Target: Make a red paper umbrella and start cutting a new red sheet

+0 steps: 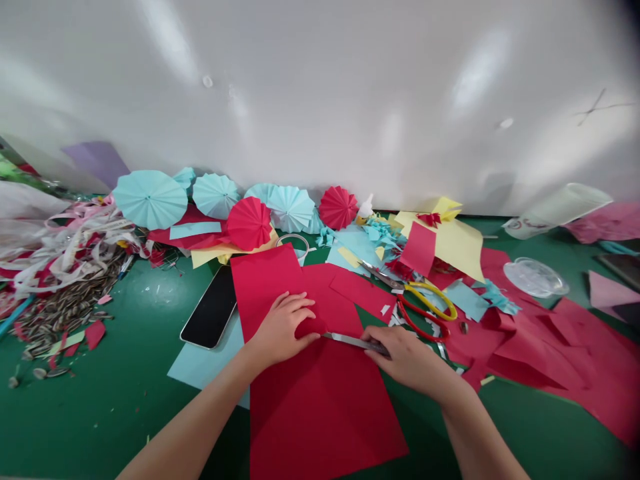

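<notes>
Pressing flat, left hand fingers spread on red paper; right hand fingers clamp a blade beside them.

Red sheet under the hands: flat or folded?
Folded: the red sheet has a doubled flap under the left hand, right hand pressing a blade.

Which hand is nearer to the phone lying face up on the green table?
Left. The left hand presses on the red paper sheet just right of the phone. The right hand, holding a metal blade, sits farther right, beyond the left hand.
</notes>
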`<state>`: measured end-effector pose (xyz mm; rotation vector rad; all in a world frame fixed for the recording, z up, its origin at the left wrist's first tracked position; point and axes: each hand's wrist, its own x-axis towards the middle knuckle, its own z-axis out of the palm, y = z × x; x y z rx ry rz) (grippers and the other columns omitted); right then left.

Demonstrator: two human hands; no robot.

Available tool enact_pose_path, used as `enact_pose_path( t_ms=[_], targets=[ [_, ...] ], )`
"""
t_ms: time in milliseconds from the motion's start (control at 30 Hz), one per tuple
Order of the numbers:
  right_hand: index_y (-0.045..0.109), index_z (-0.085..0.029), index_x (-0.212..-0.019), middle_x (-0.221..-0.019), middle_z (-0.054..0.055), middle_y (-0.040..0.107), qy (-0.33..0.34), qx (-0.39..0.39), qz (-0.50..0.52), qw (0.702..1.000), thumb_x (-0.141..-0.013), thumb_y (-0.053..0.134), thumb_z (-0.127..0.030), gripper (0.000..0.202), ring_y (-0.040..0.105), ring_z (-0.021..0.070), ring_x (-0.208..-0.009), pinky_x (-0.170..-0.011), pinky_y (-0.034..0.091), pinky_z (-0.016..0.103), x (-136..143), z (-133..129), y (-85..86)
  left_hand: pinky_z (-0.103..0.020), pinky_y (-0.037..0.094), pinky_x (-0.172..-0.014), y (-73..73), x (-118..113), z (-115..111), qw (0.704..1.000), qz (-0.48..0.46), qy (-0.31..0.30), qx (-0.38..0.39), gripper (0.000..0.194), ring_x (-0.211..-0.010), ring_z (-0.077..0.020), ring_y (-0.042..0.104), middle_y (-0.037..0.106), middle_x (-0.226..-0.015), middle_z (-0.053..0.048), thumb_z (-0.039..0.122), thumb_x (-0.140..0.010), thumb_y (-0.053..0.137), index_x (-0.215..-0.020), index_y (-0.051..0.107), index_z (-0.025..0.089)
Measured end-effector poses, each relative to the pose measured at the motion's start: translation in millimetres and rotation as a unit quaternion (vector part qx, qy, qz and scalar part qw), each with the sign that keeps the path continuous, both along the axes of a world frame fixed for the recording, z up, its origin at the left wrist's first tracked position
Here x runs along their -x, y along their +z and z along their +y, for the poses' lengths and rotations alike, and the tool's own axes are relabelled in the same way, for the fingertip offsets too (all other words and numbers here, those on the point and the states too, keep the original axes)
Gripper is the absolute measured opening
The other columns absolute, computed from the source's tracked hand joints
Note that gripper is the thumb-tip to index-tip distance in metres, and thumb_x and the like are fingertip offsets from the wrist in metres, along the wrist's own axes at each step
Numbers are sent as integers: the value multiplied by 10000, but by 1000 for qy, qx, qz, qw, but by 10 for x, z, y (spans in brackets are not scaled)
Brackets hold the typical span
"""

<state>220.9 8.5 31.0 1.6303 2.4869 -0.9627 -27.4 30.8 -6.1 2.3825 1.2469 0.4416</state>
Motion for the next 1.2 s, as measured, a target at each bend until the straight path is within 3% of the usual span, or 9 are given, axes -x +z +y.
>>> enact_pose_path(
  t_ms=[167,300,433,700,833,1000,1200],
  targets=[
    [490,-241,-1089,-822,42,612,28,-33,-27,999,-830,417,-240,269,575,194,-762,-637,391,278,2,-37,-66,-394,276,-1030,-69,-31,-8,998,52,20,-40,374,-1224,-213,364,438,-1314,-87,375,-867,385,-1162,489,171],
    [484,-237,-1123,-857,50,641,84,-72,-47,993,-839,401,-223,296,599,193,-758,-609,386,259,17,-56,-107,-428,243,-1041,-108,-58,-14,992,100,31,-72,478,-1307,-255,208,278,-1416,-113,381,-877,339,-1294,359,149],
    [500,-231,-1142,-835,41,661,130,-103,-39,985,-845,388,-202,318,615,162,-691,-569,375,233,34,-98,-154,-461,190,-1053,-129,-70,-27,986,142,35,-79,518,-1329,-264,123,211,-1442,-111,381,-876,326,-1342,285,159],
    [463,-263,-1219,-813,21,677,182,-133,-13,974,-858,360,-193,382,608,122,-666,-559,360,207,-21,-205,-167,-466,209,-1042,-95,-88,-102,984,159,33,-67,548,-1325,-275,138,209,-1440,-123,403,-869,329,-1354,262,156],
    [428,-244,-1249,-777,18,671,205,-163,-54,964,-862,347,-189,399,596,121,-619,-515,314,226,-15,-265,-187,-465,215,-1039,-85,-93,-147,985,158,33,-63,562,-1321,-278,154,238,-1431,-125,420,-866,328,-1355,257,153],
    [379,-171,-1285,-647,10,624,262,-235,-119,928,-835,366,-150,450,545,119,-509,-464,219,267,25,-351,-224,-459,202,-1045,-107,-64,-219,987,143,30,-71,566,-1322,-277,149,227,-1437,-111,429,-867,324,-1360,241,164],
    [405,-144,-1257,-614,1,594,264,-271,-143,915,-810,404,-143,447,524,115,-501,-457,173,292,51,-461,-245,-448,194,-1050,-112,-37,-318,987,143,10,-68,570,-1317,-273,165,247,-1429,-116,440,-870,308,-1360,242,157]
  ],
)
